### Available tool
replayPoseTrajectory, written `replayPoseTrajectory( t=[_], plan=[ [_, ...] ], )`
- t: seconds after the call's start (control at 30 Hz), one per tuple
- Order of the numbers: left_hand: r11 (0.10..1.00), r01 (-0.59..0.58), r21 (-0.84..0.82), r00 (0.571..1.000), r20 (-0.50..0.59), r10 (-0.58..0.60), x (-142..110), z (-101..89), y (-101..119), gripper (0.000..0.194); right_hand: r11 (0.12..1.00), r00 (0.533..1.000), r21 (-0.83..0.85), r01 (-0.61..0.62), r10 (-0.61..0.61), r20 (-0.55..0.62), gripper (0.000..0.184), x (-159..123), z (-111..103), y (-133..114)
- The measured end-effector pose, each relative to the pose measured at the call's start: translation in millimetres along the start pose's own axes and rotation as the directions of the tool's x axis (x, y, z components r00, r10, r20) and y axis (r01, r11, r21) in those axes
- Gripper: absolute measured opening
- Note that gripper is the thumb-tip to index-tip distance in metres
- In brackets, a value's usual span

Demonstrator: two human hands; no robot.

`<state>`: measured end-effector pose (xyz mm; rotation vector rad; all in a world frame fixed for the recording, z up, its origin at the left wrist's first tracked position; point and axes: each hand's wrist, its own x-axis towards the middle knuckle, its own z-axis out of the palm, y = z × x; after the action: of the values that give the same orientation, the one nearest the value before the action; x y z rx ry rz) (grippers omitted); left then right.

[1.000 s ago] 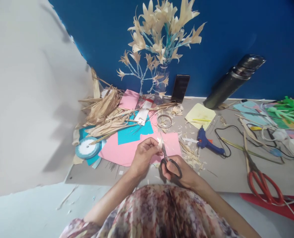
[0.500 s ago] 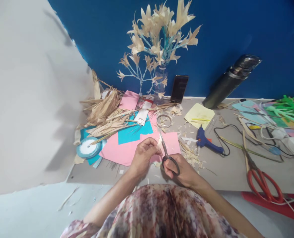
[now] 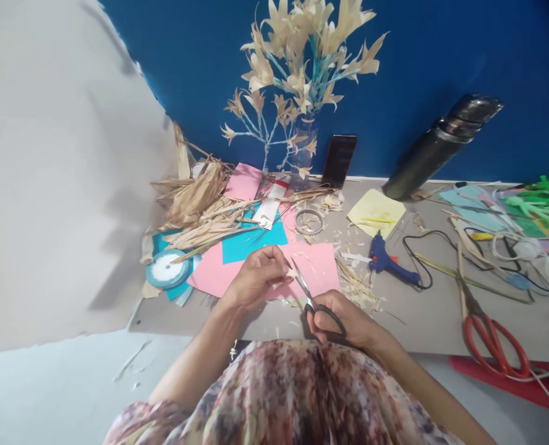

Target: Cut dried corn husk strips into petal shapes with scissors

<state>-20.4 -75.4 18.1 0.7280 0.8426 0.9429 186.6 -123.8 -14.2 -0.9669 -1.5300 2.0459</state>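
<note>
My left hand (image 3: 261, 277) pinches a small pale piece of dried husk (image 3: 292, 272) between thumb and fingers. Black-handled scissors (image 3: 324, 315) sit in my right hand (image 3: 348, 320), their blades pointing up and left beside the husk piece. Whether the blades touch it I cannot tell. Below both hands lies a pink sheet (image 3: 318, 262) sprinkled with tiny cuttings. A blue sheet (image 3: 251, 245) is just behind it, and a roll of tape (image 3: 308, 221) rests farther back.
Dried husks (image 3: 195, 198) and a ribbon spool (image 3: 167, 269) are on the left. Husk flowers (image 3: 297, 80) stand at the back near a phone (image 3: 339, 161) and a dark flask (image 3: 441, 148). On the right lie a blue glue gun (image 3: 388, 261) and red-handled scissors (image 3: 492, 343).
My left hand has shifted slightly left and up. The scissors have tipped further left and moved a little down and right with my right hand. The whole view has shifted slightly.
</note>
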Motion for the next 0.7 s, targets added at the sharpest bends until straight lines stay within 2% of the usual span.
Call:
replayPoseTrajectory(
  t=[0.3, 0.7],
  plan=[
    [0.987, -0.089, 0.136, 0.996, 0.032, 0.085, 3, -11.3, 0, 0.024, 1.000, 1.000, 0.004, -0.028, 0.028, -0.009, 0.031, -1, 3, -5],
    [0.933, -0.117, 0.339, 0.990, -0.030, 0.135, -1, -5.8, 5, 0.025, 0.999, 1.000, 0.030, -0.021, 0.021, 0.003, 0.030, 0, 1, 1]
  ],
)
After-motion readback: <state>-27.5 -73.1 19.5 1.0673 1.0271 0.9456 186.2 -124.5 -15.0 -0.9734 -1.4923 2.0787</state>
